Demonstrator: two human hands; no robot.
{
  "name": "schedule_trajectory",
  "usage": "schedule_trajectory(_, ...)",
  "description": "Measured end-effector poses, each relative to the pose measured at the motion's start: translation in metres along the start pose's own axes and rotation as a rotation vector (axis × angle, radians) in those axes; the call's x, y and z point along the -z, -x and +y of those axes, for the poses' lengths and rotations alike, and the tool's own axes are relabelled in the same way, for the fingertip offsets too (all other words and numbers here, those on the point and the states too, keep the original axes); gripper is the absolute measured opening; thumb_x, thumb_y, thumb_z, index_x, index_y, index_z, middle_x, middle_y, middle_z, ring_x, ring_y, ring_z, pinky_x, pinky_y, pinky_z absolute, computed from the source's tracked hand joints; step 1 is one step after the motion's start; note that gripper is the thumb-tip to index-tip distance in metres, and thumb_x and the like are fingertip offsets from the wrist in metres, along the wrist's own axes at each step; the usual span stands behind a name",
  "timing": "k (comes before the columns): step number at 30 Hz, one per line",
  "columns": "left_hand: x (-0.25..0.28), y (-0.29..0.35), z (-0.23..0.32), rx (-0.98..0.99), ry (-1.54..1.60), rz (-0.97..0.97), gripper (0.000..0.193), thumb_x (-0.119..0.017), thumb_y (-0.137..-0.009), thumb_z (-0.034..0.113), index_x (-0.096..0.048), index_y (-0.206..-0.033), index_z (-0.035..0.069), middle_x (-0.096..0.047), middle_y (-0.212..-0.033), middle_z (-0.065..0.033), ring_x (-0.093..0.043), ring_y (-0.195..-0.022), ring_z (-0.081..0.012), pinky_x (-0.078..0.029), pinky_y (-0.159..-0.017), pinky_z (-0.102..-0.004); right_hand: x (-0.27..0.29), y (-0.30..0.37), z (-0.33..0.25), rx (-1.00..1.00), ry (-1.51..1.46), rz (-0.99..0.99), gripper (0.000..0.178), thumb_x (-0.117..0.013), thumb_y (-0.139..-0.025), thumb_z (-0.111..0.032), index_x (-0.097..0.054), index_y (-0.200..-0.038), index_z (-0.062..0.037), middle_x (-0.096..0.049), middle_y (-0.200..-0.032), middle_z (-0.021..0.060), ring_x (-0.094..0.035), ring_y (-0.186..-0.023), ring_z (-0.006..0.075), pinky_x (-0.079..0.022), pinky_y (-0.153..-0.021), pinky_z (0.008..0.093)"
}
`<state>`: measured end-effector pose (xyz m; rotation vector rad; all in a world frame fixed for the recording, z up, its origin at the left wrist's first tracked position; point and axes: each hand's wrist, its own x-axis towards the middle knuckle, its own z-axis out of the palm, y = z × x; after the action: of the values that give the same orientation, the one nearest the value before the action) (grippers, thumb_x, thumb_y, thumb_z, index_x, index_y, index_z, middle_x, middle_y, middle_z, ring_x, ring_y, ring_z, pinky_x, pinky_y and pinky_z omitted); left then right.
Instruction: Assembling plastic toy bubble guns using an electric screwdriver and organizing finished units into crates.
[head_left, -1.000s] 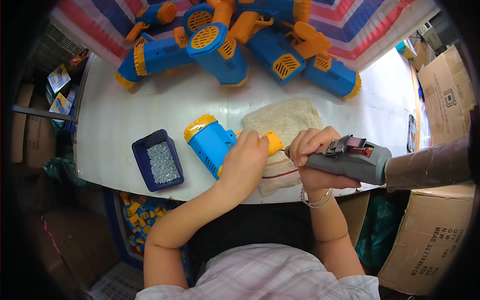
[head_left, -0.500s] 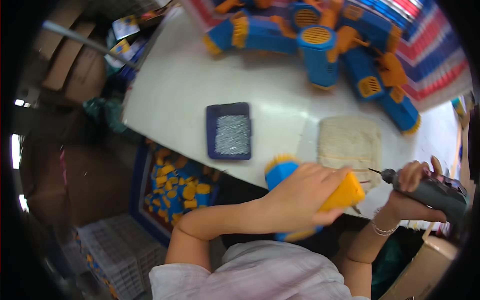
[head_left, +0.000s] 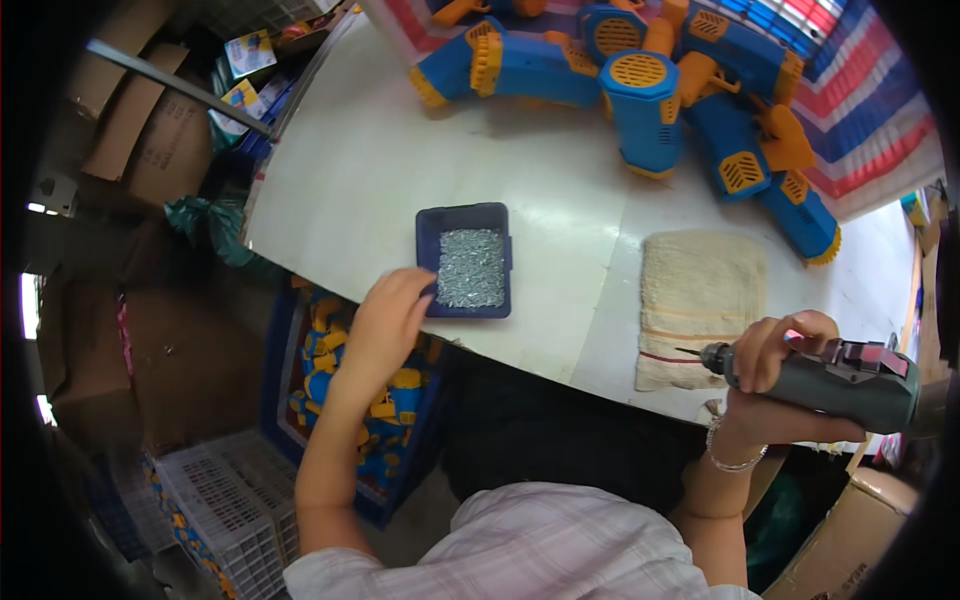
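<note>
My left hand (head_left: 388, 312) is at the near left corner of a dark blue tray (head_left: 426, 235), its slightly bent fingers apart at the tips. Nothing shows in that hand. Small silvery screws (head_left: 470, 268) fill much of the tray's floor. On the right, my right hand (head_left: 762, 375) grips a dark grey electric screwdriver (head_left: 840, 388). Its thin bit points left, above the near part of a folded beige cloth (head_left: 700, 285) on the white table (head_left: 350, 150).
Several blue and orange plastic toy-like housings (head_left: 645, 125) crowd the table's far right. A blue-rimmed crate (head_left: 275, 375) of blue and orange parts stands below the left table edge, beside a white mesh basket (head_left: 235, 490). Cardboard boxes (head_left: 150, 140) are at far left.
My left hand has let go of the blue and orange housing, which is out of sight, and moved left to the tray. The screwdriver has shifted left in my right hand.
</note>
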<state>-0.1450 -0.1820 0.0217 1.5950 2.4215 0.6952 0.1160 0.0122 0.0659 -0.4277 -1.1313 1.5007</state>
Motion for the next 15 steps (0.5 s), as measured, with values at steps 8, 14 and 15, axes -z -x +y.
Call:
schedule_trajectory(8, -0.041, -0.042, -0.008, -0.167, -0.223, -0.138, 0.016, -0.066, -0.068, 0.010, -0.060, -0.083, 0.005, -0.054, -0.081, -0.0056, -0.050, -0.080, -0.0239, -0.039, -0.069, -0.0342, 0.005, 0.000, -0.002, 0.018, -0.073, -0.161, 0.091, -0.033, -0.062, -0.085, -0.048, -0.094, -0.0008, -0.039, -0.047, -0.0009, -0.040, -0.038, 0.0103, -0.032, -0.035, 0.0206)
schedule_trajectory(14, -0.033, -0.039, 0.014, -0.092, -0.279, 0.107, 0.011, -0.064, -0.071, 0.006, -0.064, -0.080, 0.001, -0.055, -0.074, -0.0086, -0.052, -0.070, -0.0246, -0.042, -0.062, -0.0343, -0.008, 0.002, -0.002, -0.021, -0.055, -0.081, 0.088, -0.030, -0.061, -0.086, -0.047, -0.086, -0.0028, -0.041, -0.047, -0.0004, -0.039, -0.037, 0.0097, -0.031, -0.033, 0.0210)
schedule_trajectory(15, -0.034, -0.037, 0.022, -0.098, -0.271, 0.104, 0.011, -0.064, -0.071, 0.006, -0.064, -0.080, 0.001, -0.055, -0.074, -0.0086, -0.052, -0.070, -0.0246, -0.042, -0.062, -0.0343, -0.006, 0.002, -0.002, -0.043, -0.169, -0.166, 0.095, -0.034, -0.056, -0.087, -0.047, -0.089, 0.0011, -0.045, -0.053, 0.0027, -0.042, -0.043, 0.0120, -0.033, -0.037, 0.0218)
